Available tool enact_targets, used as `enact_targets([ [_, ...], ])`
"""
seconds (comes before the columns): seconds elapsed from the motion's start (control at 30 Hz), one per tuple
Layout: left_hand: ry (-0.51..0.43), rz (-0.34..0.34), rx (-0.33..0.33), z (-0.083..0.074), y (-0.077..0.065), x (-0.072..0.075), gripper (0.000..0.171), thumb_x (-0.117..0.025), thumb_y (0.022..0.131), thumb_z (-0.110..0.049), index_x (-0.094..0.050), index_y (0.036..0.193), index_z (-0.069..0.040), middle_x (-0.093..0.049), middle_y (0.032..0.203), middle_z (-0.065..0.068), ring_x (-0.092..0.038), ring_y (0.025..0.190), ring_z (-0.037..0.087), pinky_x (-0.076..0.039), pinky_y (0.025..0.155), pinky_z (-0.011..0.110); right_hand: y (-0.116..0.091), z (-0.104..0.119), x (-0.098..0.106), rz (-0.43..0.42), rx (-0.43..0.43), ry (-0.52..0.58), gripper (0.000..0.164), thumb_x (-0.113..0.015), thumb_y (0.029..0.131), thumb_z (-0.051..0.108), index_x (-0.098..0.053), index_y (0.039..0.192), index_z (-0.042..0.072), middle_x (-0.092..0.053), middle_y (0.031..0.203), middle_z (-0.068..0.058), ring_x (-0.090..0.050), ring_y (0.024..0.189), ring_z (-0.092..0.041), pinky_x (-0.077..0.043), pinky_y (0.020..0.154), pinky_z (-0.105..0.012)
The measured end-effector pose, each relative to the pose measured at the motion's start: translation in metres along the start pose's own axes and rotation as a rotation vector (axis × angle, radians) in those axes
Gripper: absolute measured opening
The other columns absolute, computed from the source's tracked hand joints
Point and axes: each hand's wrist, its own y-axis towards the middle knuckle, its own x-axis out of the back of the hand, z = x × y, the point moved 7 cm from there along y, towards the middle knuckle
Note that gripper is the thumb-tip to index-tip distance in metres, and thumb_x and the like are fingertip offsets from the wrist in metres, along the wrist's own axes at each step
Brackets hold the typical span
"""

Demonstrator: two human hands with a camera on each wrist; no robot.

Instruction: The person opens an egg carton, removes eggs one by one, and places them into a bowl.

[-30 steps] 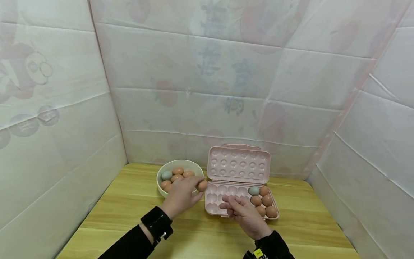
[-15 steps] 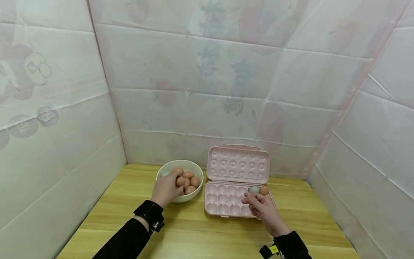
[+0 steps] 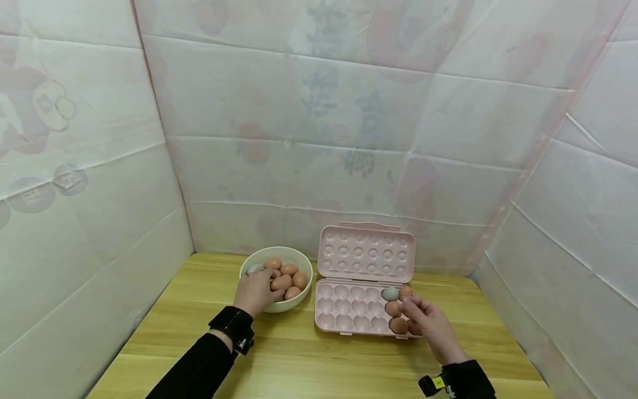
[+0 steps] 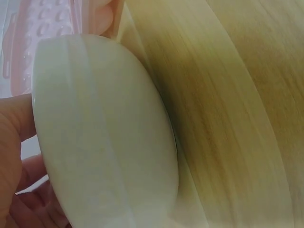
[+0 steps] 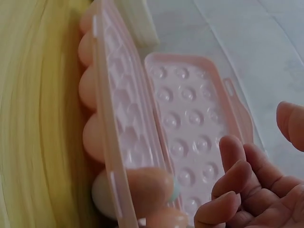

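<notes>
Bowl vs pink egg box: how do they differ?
Shape: the bowl is round, the egg box rectangular. Colour: the bowl is cream, the egg box pink. Contents: the bowl's eggs lie piled loosely; the egg box's sit in separate cups. Shared: both stand on the wooden table and hold brown eggs.

Head view: moderate, diffuse light, its direction undetermined, falls fairly evenly on the pale printed sheet walls (image 3: 319,183), whose side edges splay outward in wide-angle fashion and whose lettering reads faint and soft. Left wrist view: hazy and low in contrast, with a soft-edged dark shadow on the yellow wood-grain surface (image 4: 223,118) alongside the smooth, round, cream-white bowl (image 4: 104,133). Right wrist view: the surface appears smeared, while small glints mark the dimpled pink plastic carton lid (image 5: 187,133).
</notes>
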Motion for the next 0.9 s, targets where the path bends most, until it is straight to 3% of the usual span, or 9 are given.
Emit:
enact_targets([
  [0.1, 0.031, 0.006, 0.017, 0.001, 0.0, -0.001, 0.025, -0.089, 0.083, -0.035, -0.077, 0.091, -0.016, -0.07, 0.08, 0.006, -0.067, 0.072, 0.027, -0.057, 0.066, 0.051, 0.002, -0.003, 0.005, -0.009, -0.015, -0.037, 0.044, -0.063, 0.109, 0.036, -0.061, 0.132, -0.002, -0.066, 0.101, 0.0, -0.062, 0.081, -0.015, -0.057, 0.074, -0.03],
  [0.27, 0.058, 0.003, 0.038, 0.002, -0.002, -0.002, 0.026, -0.09, 0.08, -0.035, -0.075, 0.086, -0.015, -0.067, 0.084, 0.01, -0.065, 0.071, 0.03, -0.057, 0.067, 0.053, 0.004, -0.008, 0.009, -0.007, -0.006, -0.096, 0.052, -0.064, 0.108, 0.04, -0.06, 0.138, -0.002, -0.072, 0.113, -0.007, -0.067, 0.089, -0.021, -0.06, 0.08, -0.033],
  [0.37, 0.066, 0.004, 0.027, 0.0, -0.003, -0.002, 0.028, -0.089, 0.081, -0.035, -0.076, 0.091, -0.012, -0.068, 0.088, 0.013, -0.067, 0.075, 0.031, -0.058, 0.069, 0.055, 0.006, -0.011, 0.01, -0.002, 0.005, -0.122, 0.051, -0.065, 0.108, 0.039, -0.061, 0.138, -0.002, -0.073, 0.117, -0.01, -0.067, 0.088, -0.021, -0.059, 0.08, -0.033],
  [0.5, 0.088, -0.026, -0.008, -0.006, -0.008, 0.002, 0.039, -0.088, 0.086, -0.037, -0.077, 0.109, -0.007, -0.072, 0.108, 0.02, -0.071, 0.091, 0.038, -0.059, 0.077, 0.059, 0.008, -0.011, 0.012, -0.017, 0.037, -0.184, 0.05, -0.067, 0.106, 0.038, -0.064, 0.138, -0.001, -0.073, 0.118, -0.012, -0.066, 0.088, -0.018, -0.059, 0.078, -0.031],
  [0.6, 0.078, -0.082, -0.033, -0.015, -0.014, 0.009, 0.047, -0.085, 0.091, -0.037, -0.073, 0.123, -0.005, -0.071, 0.123, 0.022, -0.071, 0.094, 0.042, -0.059, 0.082, 0.059, 0.008, -0.006, 0.013, -0.042, 0.106, -0.325, 0.048, -0.071, 0.104, 0.037, -0.066, 0.136, 0.001, -0.073, 0.116, -0.012, -0.064, 0.087, -0.013, -0.057, 0.073, -0.027],
  [0.77, -0.005, -0.173, -0.166, -0.043, -0.032, 0.017, 0.037, -0.086, 0.09, -0.028, -0.072, 0.114, -0.004, -0.072, 0.117, 0.016, -0.068, 0.091, 0.037, -0.055, 0.081, 0.056, 0.005, 0.006, 0.009, -0.082, 0.309, -0.661, 0.04, -0.08, 0.098, 0.025, -0.071, 0.129, 0.002, -0.077, 0.111, -0.01, -0.066, 0.086, -0.012, -0.056, 0.071, -0.025],
  [0.9, -0.105, -0.14, -0.293, -0.07, -0.054, 0.015, 0.031, -0.088, 0.087, -0.022, -0.073, 0.11, -0.007, -0.073, 0.105, 0.007, -0.07, 0.099, 0.027, -0.059, 0.086, 0.047, 0.004, 0.011, 0.002, -0.064, 0.397, -0.827, 0.035, -0.083, 0.094, 0.017, -0.073, 0.125, 0.004, -0.079, 0.108, -0.012, -0.073, 0.094, -0.023, -0.061, 0.079, -0.036],
])
